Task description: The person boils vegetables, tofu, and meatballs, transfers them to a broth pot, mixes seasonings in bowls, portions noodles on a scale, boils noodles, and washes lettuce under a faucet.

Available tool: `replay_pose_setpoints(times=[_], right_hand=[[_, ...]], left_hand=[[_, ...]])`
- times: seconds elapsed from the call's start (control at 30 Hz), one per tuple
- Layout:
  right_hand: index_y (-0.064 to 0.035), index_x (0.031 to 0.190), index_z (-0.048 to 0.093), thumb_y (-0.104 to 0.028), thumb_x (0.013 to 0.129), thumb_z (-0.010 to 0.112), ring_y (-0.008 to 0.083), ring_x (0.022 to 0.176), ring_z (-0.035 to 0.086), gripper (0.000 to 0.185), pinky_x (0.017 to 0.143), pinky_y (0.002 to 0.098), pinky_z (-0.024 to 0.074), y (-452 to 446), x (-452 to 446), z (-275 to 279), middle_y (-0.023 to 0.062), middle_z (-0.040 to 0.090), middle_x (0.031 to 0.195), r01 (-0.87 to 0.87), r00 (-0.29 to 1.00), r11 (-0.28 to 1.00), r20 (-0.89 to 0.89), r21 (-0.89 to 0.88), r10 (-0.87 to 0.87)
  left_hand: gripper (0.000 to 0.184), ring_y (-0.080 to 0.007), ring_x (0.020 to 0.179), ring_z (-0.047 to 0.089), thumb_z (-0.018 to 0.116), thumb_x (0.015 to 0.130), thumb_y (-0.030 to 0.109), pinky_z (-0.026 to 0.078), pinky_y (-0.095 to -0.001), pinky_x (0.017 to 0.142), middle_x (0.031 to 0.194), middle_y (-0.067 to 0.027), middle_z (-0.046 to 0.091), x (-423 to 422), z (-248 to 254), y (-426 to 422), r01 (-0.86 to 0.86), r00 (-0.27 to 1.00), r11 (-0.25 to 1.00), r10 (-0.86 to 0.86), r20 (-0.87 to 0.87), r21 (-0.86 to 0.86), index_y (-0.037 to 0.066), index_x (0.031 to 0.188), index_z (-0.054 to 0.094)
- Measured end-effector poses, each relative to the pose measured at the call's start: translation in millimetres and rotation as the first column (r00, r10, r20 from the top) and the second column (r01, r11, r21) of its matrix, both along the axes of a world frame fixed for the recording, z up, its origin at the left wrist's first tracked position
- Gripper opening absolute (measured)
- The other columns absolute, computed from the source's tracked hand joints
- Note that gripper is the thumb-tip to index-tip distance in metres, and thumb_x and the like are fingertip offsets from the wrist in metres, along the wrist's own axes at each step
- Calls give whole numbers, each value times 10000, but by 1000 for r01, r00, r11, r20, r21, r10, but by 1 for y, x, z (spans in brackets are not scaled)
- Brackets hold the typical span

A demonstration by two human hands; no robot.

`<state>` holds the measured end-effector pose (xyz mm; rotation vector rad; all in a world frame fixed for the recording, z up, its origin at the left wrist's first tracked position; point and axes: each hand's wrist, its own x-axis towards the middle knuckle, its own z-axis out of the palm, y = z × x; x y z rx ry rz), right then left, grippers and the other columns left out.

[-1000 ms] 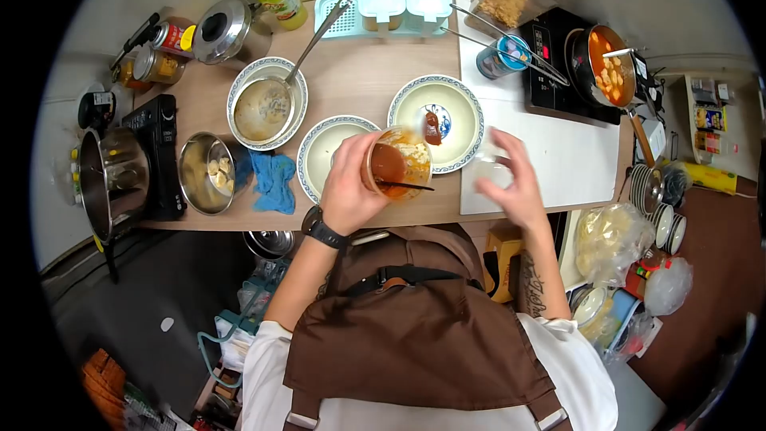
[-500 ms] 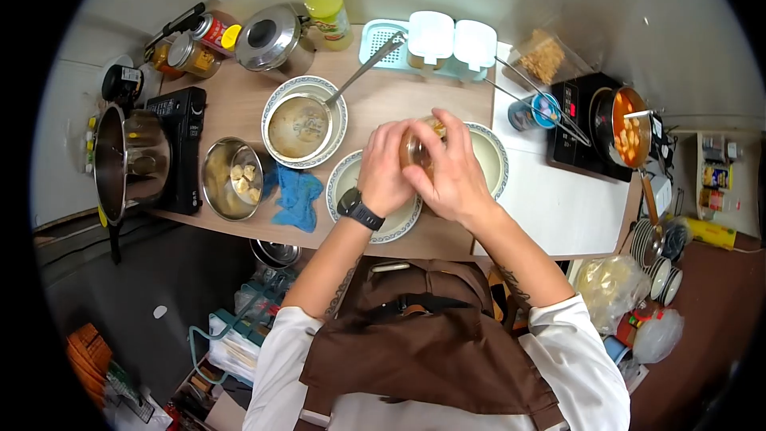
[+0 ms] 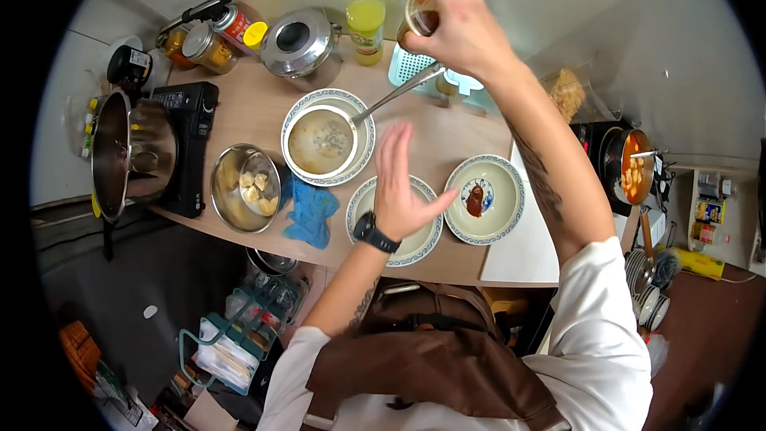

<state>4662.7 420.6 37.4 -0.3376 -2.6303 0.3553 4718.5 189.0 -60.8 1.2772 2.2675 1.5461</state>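
Observation:
My right hand [image 3: 461, 28] is raised at the back of the counter, its fingers wrapped round a small glass jar [image 3: 414, 22] with brown contents. Beneath the jar is a pale turquoise tray [image 3: 405, 65], partly hidden by my hand and arm. My left hand [image 3: 401, 198] is open with nothing in it, thumb spread, above a patterned bowl [image 3: 424, 246] that it partly covers. To its right, a matching bowl [image 3: 511, 219] has a dab of dark red sauce [image 3: 476, 201] at its bottom.
Behind on the left stands a bowl [image 3: 292, 169] with a vessel of cloudy liquid and a long-handled utensil [image 3: 399, 93]. Nearby are a steel bowl [image 3: 226, 215] of pale chunks, a blue cloth [image 3: 309, 214], a lidded pot [image 3: 299, 48] and a green-capped bottle [image 3: 366, 24]. A pan [image 3: 613, 156] sits right.
My left hand has let go of the jar and stays over the left bowl. My right hand has carried the jar up to the back, uncovering the right bowl's sauce. The view has shifted.

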Motion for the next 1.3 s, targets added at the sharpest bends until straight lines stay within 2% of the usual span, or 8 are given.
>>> replay_pose_setpoints(times=[0.23, 0.27, 0.47, 0.57, 0.77, 0.97, 1.1, 1.3], right_hand=[[-118, 1367, 524, -474, 740, 768, 383, 1240, 489, 761, 1005, 493, 467, 15, -45, -93, 188, 515, 1303, -2, 880, 1000, 475, 14, -5], [-123, 1394, 510, -537, 734, 768, 382, 1278, 477, 821, 1016, 499, 454, 20, -46, -97, 192, 514, 1332, -7, 885, 1000, 465, 9, 2], [-83, 1380, 540, -469, 866, 693, 392, 1289, 499, 660, 1086, 444, 418, 11, 7, -28, 204, 489, 1418, 63, 993, 978, 107, -201, -42], [-23, 1276, 608, -393, 897, 666, 365, 1234, 543, 533, 1035, 420, 442, -4, 77, 7, 193, 534, 1351, 42, 994, 934, -82, -355, -76], [-8, 1207, 643, -192, 901, 687, 285, 1105, 612, 359, 903, 356, 500, -12, 202, -17, 160, 612, 1186, 150, 986, 852, 12, -502, -166], [-22, 1290, 589, -157, 916, 681, 141, 885, 587, 408, 755, 275, 485, -27, 239, -56, 57, 628, 943, 198, 939, 493, 20, -847, -344], [-20, 1220, 612, -124, 885, 715, 104, 600, 556, 365, 580, 257, 463, -54, 240, -58, 34, 596, 696, 185, 981, 573, 114, -798, -158], [4, 1078, 641, -63, 850, 715, 192, 634, 691, 249, 609, 310, 554, -128, 239, -44, 96, 681, 715, -26, 996, 692, -75, -721, -41]], left_hand=[[737, -331, 1180, 549, 842, 718, 170, 461, -438, 998, 1273, -180, 557, 18, -19, -15, 78, 994, 994, -72, 80, -75, 8, 1344, 488], [638, -250, 1013, 623, 817, 764, 140, 528, -350, 835, 1173, -144, 596, 16, -23, -2, 63, 969, 997, -49, 240, -48, 12, 1302, 498], [499, -152, 725, 628, 665, 950, 284, 515, -283, 620, 906, -88, 620, -23, -39, 132, -4, 137, 999, 40, 990, -40, 22, 1308, 435], [461, -174, 609, 638, 629, 975, 383, 518, -302, 506, 850, -101, 634, -31, -86, 183, 25, 230, 1000, 8, 973, -14, 17, 1234, 523], [306, -124, 774, 642, 594, 1008, 336, 471, -248, 637, 894, -45, 673, -5, -47, 131, 84, 321, 996, -42, 946, 16, 50, 1114, 613], [231, -113, 818, 639, 584, 1013, 172, 486, -243, 696, 998, -92, 714, 47, -8, 20, 301, 364, 952, -172, 916, 59, -9, 1156, 606], [189, -169, 917, 697, 614, 933, -9, 529, -273, 803, 1027, -96, 732, 71, 1, -47, 311, 632, 950, -176, 755, -38, -28, 1117, 651], [224, -285, 897, 733, 662, 868, -14, 550, -337, 776, 998, -173, 736, 80, 18, -103, 267, 864, 945, -147, 481, -190, -14, 1089, 701]])
